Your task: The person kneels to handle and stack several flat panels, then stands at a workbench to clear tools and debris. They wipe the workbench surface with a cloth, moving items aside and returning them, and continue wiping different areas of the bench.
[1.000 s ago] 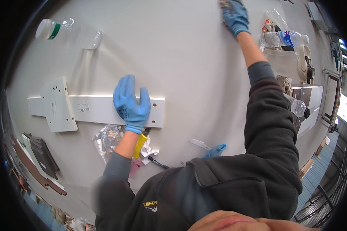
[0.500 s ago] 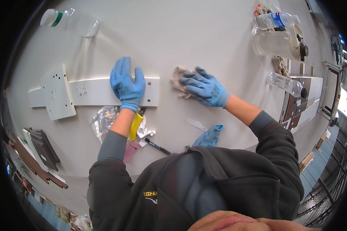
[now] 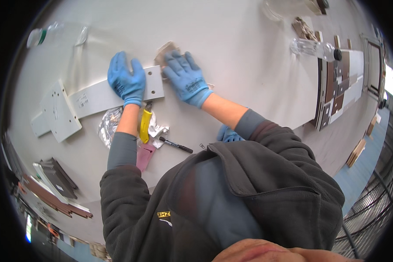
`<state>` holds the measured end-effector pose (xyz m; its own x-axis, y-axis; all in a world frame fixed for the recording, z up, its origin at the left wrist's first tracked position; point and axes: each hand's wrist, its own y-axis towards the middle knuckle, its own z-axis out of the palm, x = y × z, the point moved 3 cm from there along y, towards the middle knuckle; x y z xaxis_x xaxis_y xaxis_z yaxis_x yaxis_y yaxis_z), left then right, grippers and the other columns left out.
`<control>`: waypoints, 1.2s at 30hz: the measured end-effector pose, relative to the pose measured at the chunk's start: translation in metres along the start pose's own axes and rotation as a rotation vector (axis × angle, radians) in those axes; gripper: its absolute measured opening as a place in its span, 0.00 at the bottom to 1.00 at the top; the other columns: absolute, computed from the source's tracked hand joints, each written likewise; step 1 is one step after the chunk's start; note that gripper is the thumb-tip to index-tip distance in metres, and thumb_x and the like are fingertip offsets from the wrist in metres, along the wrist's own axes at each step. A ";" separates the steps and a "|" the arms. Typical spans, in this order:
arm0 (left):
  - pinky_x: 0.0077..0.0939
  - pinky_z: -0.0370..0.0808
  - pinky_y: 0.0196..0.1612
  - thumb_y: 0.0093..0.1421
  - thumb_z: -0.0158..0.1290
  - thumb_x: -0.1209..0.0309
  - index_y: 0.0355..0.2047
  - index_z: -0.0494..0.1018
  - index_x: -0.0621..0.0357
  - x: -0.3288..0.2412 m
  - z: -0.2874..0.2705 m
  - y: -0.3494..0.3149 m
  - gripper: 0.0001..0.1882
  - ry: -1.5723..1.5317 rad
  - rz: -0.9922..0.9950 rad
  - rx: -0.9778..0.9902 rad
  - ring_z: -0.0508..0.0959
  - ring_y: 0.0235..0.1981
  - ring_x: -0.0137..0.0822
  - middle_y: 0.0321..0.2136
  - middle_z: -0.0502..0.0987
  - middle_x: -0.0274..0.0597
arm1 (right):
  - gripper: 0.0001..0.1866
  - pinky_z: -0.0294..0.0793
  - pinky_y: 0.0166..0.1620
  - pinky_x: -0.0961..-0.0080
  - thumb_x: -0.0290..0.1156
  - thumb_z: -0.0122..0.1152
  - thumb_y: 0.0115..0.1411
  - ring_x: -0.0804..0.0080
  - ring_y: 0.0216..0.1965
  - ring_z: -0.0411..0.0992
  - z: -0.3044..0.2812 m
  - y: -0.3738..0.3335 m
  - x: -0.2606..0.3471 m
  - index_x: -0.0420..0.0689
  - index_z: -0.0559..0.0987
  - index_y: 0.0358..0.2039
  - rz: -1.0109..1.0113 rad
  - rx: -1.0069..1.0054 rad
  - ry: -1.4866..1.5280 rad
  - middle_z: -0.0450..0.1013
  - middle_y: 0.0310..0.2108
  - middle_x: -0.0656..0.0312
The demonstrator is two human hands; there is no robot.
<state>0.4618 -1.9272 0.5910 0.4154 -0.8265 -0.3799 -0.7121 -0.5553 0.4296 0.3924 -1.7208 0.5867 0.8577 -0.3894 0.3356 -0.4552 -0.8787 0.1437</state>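
Both gloved hands lie flat, fingers spread, left hand (image 3: 127,83) on white bracket (image 3: 94,97), right hand (image 3: 185,78) on brown pad (image 3: 166,49); I reckon uneven push cd skid bracket across worktop (image 3: 231,39).

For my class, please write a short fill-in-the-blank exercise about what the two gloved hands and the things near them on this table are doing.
1. Both hands wear gloves of the colour ____.
2. The left hand lies flat on a long white ____.
3. The right hand presses on a brownish pad at the panel's ____ end.
4. Beside the left wrist lies a utility knife coloured ____.

Missing words: blue; panel; right; yellow
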 end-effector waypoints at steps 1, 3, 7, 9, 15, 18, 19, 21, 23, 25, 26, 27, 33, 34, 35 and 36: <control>0.47 0.79 0.58 0.60 0.61 0.64 0.49 0.82 0.66 0.000 0.001 0.000 0.21 -0.009 -0.011 0.010 0.83 0.52 0.57 0.50 0.84 0.59 | 0.24 0.54 0.77 0.38 0.35 0.61 0.62 0.47 0.74 0.64 0.004 -0.007 -0.004 0.48 0.79 0.59 -0.001 -0.107 0.058 0.69 0.70 0.47; 0.47 0.79 0.58 0.60 0.61 0.64 0.49 0.82 0.67 0.000 0.002 -0.002 0.21 0.001 -0.006 0.021 0.83 0.52 0.57 0.50 0.84 0.59 | 0.23 0.55 0.76 0.39 0.34 0.62 0.62 0.47 0.74 0.64 0.008 -0.031 -0.035 0.48 0.79 0.58 0.052 -0.176 -0.017 0.69 0.70 0.47; 0.46 0.79 0.60 0.62 0.60 0.64 0.50 0.82 0.68 0.000 0.004 -0.005 0.21 0.039 0.019 0.029 0.83 0.52 0.58 0.51 0.84 0.60 | 0.20 0.71 0.64 0.47 0.32 0.62 0.61 0.43 0.59 0.74 -0.024 -0.143 -0.158 0.45 0.80 0.54 0.304 -0.152 -0.116 0.75 0.58 0.46; 0.45 0.78 0.61 0.63 0.60 0.63 0.51 0.82 0.68 0.002 0.007 -0.006 0.22 0.037 -0.006 0.058 0.83 0.54 0.58 0.52 0.83 0.61 | 0.19 0.69 0.68 0.50 0.32 0.60 0.65 0.42 0.63 0.71 -0.069 -0.242 -0.228 0.42 0.80 0.55 0.558 -0.251 -0.083 0.74 0.60 0.44; 0.45 0.78 0.63 0.64 0.59 0.62 0.52 0.82 0.69 0.005 0.010 -0.008 0.22 0.052 -0.016 0.071 0.83 0.55 0.57 0.54 0.83 0.60 | 0.20 0.80 0.39 0.57 0.46 0.59 0.73 0.60 0.51 0.76 -0.199 -0.509 -0.362 0.49 0.79 0.58 1.789 -0.980 0.548 0.78 0.55 0.59; 0.45 0.77 0.64 0.65 0.59 0.62 0.53 0.81 0.69 0.005 0.012 -0.010 0.23 0.056 -0.020 0.101 0.83 0.56 0.57 0.55 0.83 0.60 | 0.23 0.87 0.38 0.57 0.46 0.58 0.75 0.64 0.49 0.78 -0.198 -0.498 -0.344 0.46 0.81 0.62 1.639 -0.840 0.329 0.79 0.58 0.59; 0.45 0.77 0.64 0.65 0.59 0.62 0.53 0.81 0.69 0.005 0.012 -0.009 0.23 0.055 -0.019 0.095 0.83 0.56 0.56 0.55 0.83 0.60 | 0.24 0.87 0.51 0.64 0.41 0.57 0.77 0.64 0.55 0.79 -0.190 -0.465 -0.325 0.40 0.78 0.66 1.316 -0.746 -0.052 0.77 0.62 0.56; 0.44 0.77 0.64 0.65 0.59 0.63 0.53 0.81 0.69 0.005 0.013 -0.009 0.23 0.052 -0.038 0.096 0.82 0.57 0.55 0.56 0.83 0.59 | 0.26 0.68 0.73 0.61 0.33 0.56 0.76 0.55 0.70 0.70 -0.152 -0.400 -0.272 0.35 0.73 0.70 0.986 -0.675 0.076 0.72 0.69 0.49; 0.44 0.76 0.65 0.65 0.59 0.63 0.54 0.81 0.69 0.006 0.014 -0.009 0.23 0.087 -0.038 0.103 0.82 0.57 0.55 0.55 0.83 0.58 | 0.26 0.67 0.73 0.56 0.33 0.61 0.71 0.49 0.71 0.69 -0.104 -0.331 -0.208 0.36 0.75 0.66 0.692 -0.439 0.176 0.72 0.69 0.44; 0.44 0.76 0.65 0.65 0.59 0.63 0.54 0.81 0.68 0.007 0.015 -0.009 0.23 0.089 -0.036 0.094 0.83 0.57 0.55 0.55 0.83 0.58 | 0.24 0.69 0.71 0.47 0.36 0.63 0.65 0.48 0.67 0.72 -0.086 -0.285 -0.139 0.40 0.79 0.59 0.394 -0.274 -0.076 0.74 0.64 0.45; 0.43 0.76 0.65 0.65 0.59 0.63 0.54 0.81 0.68 0.007 0.015 -0.010 0.23 0.084 -0.036 0.087 0.83 0.57 0.55 0.55 0.83 0.58 | 0.22 0.70 0.69 0.44 0.37 0.63 0.64 0.48 0.65 0.73 -0.081 -0.263 -0.124 0.41 0.80 0.57 0.297 -0.223 -0.034 0.75 0.62 0.46; 0.43 0.76 0.65 0.65 0.58 0.63 0.53 0.81 0.68 0.008 0.016 -0.010 0.23 0.075 -0.053 0.094 0.83 0.56 0.55 0.55 0.84 0.58 | 0.24 0.66 0.71 0.44 0.38 0.61 0.67 0.45 0.67 0.71 -0.082 -0.240 -0.130 0.42 0.78 0.60 0.308 -0.253 -0.029 0.74 0.65 0.46; 0.43 0.76 0.65 0.65 0.58 0.63 0.53 0.82 0.70 0.007 0.014 -0.009 0.23 0.079 -0.029 0.088 0.83 0.56 0.55 0.54 0.83 0.59 | 0.28 0.62 0.72 0.43 0.36 0.59 0.67 0.41 0.68 0.68 -0.094 -0.154 -0.193 0.40 0.74 0.66 0.357 -0.247 -0.117 0.70 0.68 0.45; 0.43 0.76 0.65 0.65 0.58 0.63 0.53 0.82 0.70 0.007 0.013 -0.009 0.23 0.069 -0.034 0.087 0.83 0.56 0.55 0.54 0.83 0.59 | 0.28 0.62 0.73 0.43 0.36 0.60 0.67 0.41 0.69 0.68 -0.095 -0.171 -0.181 0.40 0.74 0.65 0.338 -0.241 -0.110 0.70 0.69 0.45; 0.43 0.76 0.65 0.65 0.58 0.62 0.53 0.82 0.70 0.007 0.013 -0.008 0.23 0.067 -0.049 0.095 0.82 0.57 0.56 0.55 0.83 0.59 | 0.28 0.61 0.73 0.43 0.36 0.61 0.67 0.41 0.69 0.68 -0.097 -0.203 -0.157 0.40 0.74 0.65 0.342 -0.198 -0.096 0.70 0.69 0.44; 0.43 0.76 0.65 0.65 0.58 0.62 0.53 0.82 0.70 0.006 0.013 -0.008 0.23 0.068 -0.032 0.083 0.82 0.57 0.56 0.55 0.83 0.59 | 0.28 0.60 0.73 0.41 0.36 0.61 0.66 0.43 0.70 0.67 -0.099 -0.240 -0.130 0.40 0.75 0.64 0.332 -0.166 -0.067 0.69 0.70 0.45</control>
<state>0.4625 -1.9268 0.5750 0.4743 -0.8144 -0.3345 -0.7409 -0.5744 0.3479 0.3667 -1.4322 0.6006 0.6678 -0.6677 0.3289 -0.7392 -0.6467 0.1880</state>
